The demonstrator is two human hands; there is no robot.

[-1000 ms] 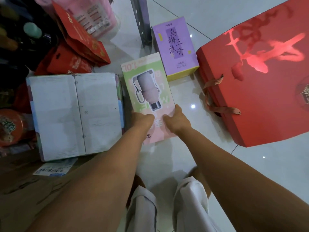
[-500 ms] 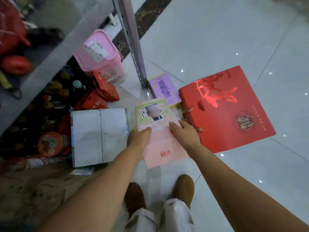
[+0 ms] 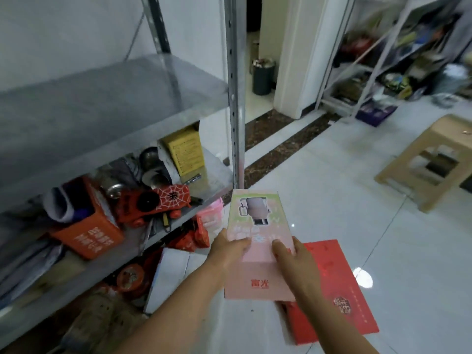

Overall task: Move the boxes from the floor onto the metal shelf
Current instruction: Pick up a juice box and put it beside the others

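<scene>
Head camera shows my left hand (image 3: 229,249) and right hand (image 3: 293,260) gripping the pink-and-green box (image 3: 259,227) by its sides, fingers (image 3: 242,242) curled round it, off the floor (image 3: 357,226) beside the metal shelf (image 3: 102,103).

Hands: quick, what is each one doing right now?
Left hand: holds the pink box at its left edge, off the floor.
Right hand: holds the same box at its right edge.

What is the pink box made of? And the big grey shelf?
The pink box looks like thin printed cardboard, smooth, slightly glossy, with sharp folded edges. The grey shelf seems sheet metal, dull silver with faint reflections; its upright post has punched holes.
</scene>
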